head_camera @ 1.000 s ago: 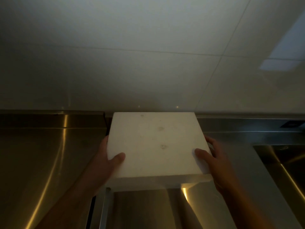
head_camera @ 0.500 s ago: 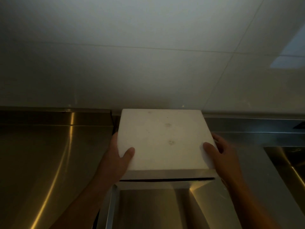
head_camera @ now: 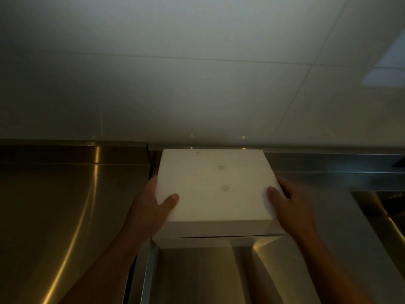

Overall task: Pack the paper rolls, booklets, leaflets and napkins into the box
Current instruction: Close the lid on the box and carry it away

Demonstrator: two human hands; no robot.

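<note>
We hold the white box (head_camera: 213,189) with both hands on the steel counter (head_camera: 65,205).

Our left hand (head_camera: 151,209) grips the box's left side and our right hand (head_camera: 289,207) its right side, thumbs on the lid (head_camera: 215,226), fingers wrapped around the edges. The box sits at the counter's far edge, against the tiled wall (head_camera: 197,73). A thin dark seam shows under the lid's near edge.

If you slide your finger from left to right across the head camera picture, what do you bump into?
Steel counter → left hand → white box → right hand → sink.
</note>
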